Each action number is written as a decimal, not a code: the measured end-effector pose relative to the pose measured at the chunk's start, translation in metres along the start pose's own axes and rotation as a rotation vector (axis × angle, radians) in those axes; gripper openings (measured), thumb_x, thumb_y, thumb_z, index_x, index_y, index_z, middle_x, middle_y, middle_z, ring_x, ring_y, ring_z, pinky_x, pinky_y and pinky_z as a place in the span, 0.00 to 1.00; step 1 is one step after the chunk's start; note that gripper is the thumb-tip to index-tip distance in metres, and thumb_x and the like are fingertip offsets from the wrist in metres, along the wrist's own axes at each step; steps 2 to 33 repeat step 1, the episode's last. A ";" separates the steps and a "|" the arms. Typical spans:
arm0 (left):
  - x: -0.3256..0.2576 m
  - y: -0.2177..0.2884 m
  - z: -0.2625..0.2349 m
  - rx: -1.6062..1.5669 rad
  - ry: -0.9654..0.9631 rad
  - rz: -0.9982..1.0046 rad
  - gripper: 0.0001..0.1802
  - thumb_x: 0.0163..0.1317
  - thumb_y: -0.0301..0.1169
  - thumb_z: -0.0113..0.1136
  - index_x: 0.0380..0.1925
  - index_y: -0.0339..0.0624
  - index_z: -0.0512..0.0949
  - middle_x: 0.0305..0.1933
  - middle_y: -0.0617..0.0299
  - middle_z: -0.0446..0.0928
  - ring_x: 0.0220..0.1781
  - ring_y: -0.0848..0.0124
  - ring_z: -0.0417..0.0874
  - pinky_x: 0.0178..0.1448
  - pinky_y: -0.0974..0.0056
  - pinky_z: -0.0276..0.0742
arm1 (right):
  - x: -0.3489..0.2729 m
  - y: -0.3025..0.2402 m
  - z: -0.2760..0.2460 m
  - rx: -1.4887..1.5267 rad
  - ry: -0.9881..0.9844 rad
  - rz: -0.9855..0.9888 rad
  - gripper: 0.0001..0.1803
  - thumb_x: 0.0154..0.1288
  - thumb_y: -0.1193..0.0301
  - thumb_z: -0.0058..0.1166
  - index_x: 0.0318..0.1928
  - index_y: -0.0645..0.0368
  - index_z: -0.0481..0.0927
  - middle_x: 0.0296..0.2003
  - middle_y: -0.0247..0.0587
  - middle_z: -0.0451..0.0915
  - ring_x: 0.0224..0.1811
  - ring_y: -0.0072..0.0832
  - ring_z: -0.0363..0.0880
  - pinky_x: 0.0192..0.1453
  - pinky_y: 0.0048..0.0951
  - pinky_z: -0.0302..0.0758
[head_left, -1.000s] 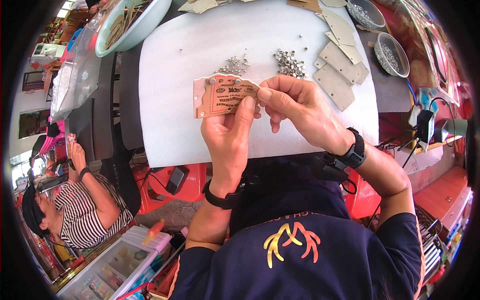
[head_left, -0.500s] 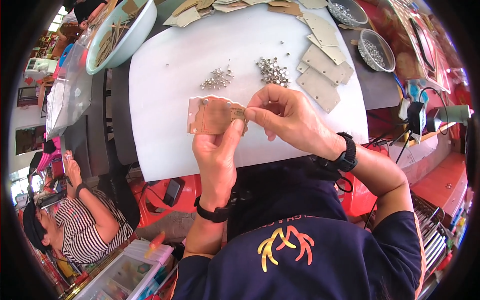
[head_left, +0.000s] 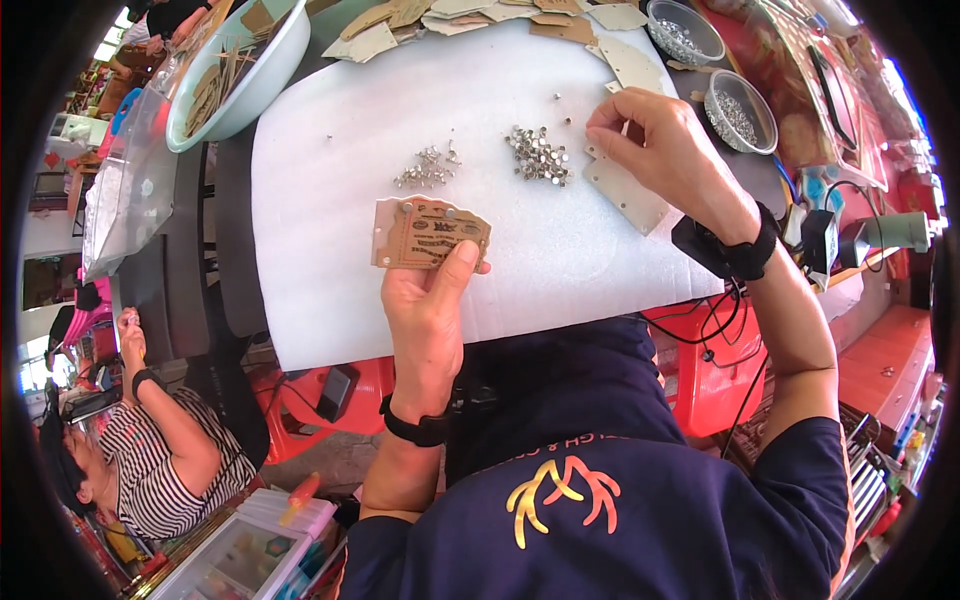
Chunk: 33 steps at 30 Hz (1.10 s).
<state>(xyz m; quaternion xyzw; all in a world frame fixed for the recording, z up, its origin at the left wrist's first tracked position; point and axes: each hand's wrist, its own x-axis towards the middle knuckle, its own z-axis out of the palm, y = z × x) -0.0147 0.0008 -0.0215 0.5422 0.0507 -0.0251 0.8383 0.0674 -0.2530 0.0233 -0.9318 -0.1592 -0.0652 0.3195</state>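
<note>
In my left hand is a flat brown printed piece with a wavy top edge and small metal studs along it. My thumb presses on its face; the other fingers are behind it. My right hand is raised over the flat grey pieces at the right, thumb and index finger bent together in a pinch. Whatever may be between those fingertips is too small to make out. Beyond the brown piece lie a small pile of metal rivets and a pile of round metal caps.
A white sheet covers the table. More flat pieces lie along its far edge. Two clear tubs of metal bits stand at right, a pale basin at far left. Another person in stripes is at the left.
My right hand has left the brown piece and moved right and away from me, over the grey pieces. My left hand still holds the brown piece in nearly the same place.
</note>
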 end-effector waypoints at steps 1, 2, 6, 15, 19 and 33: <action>0.000 -0.002 -0.002 0.014 -0.011 -0.004 0.17 0.66 0.23 0.58 0.55 0.39 0.72 0.46 0.61 0.79 0.46 0.71 0.79 0.52 0.60 0.75 | -0.001 0.005 0.000 -0.082 -0.069 -0.009 0.07 0.67 0.68 0.60 0.40 0.57 0.83 0.28 0.31 0.80 0.25 0.22 0.73 0.34 0.21 0.72; 0.000 -0.002 -0.002 0.014 -0.011 -0.004 0.17 0.66 0.23 0.58 0.55 0.39 0.72 0.46 0.61 0.79 0.46 0.71 0.79 0.52 0.60 0.75 | -0.001 0.005 0.000 -0.082 -0.069 -0.009 0.07 0.67 0.68 0.60 0.40 0.57 0.83 0.28 0.31 0.80 0.25 0.22 0.73 0.34 0.21 0.72; 0.000 -0.002 -0.002 0.014 -0.011 -0.004 0.17 0.66 0.23 0.58 0.55 0.39 0.72 0.46 0.61 0.79 0.46 0.71 0.79 0.52 0.60 0.75 | -0.001 0.005 0.000 -0.082 -0.069 -0.009 0.07 0.67 0.68 0.60 0.40 0.57 0.83 0.28 0.31 0.80 0.25 0.22 0.73 0.34 0.21 0.72; 0.000 -0.002 -0.002 0.014 -0.011 -0.004 0.17 0.66 0.23 0.58 0.55 0.39 0.72 0.46 0.61 0.79 0.46 0.71 0.79 0.52 0.60 0.75 | -0.001 0.005 0.000 -0.082 -0.069 -0.009 0.07 0.67 0.68 0.60 0.40 0.57 0.83 0.28 0.31 0.80 0.25 0.22 0.73 0.34 0.21 0.72; 0.000 -0.002 -0.002 0.014 -0.011 -0.004 0.17 0.66 0.23 0.58 0.55 0.39 0.72 0.46 0.61 0.79 0.46 0.71 0.79 0.52 0.60 0.75 | -0.001 0.005 0.000 -0.082 -0.069 -0.009 0.07 0.67 0.68 0.60 0.40 0.57 0.83 0.28 0.31 0.80 0.25 0.22 0.73 0.34 0.21 0.72; 0.000 -0.002 -0.002 0.014 -0.011 -0.004 0.17 0.66 0.23 0.58 0.55 0.39 0.72 0.46 0.61 0.79 0.46 0.71 0.79 0.52 0.60 0.75 | -0.001 0.005 0.000 -0.082 -0.069 -0.009 0.07 0.67 0.68 0.60 0.40 0.57 0.83 0.28 0.31 0.80 0.25 0.22 0.73 0.34 0.21 0.72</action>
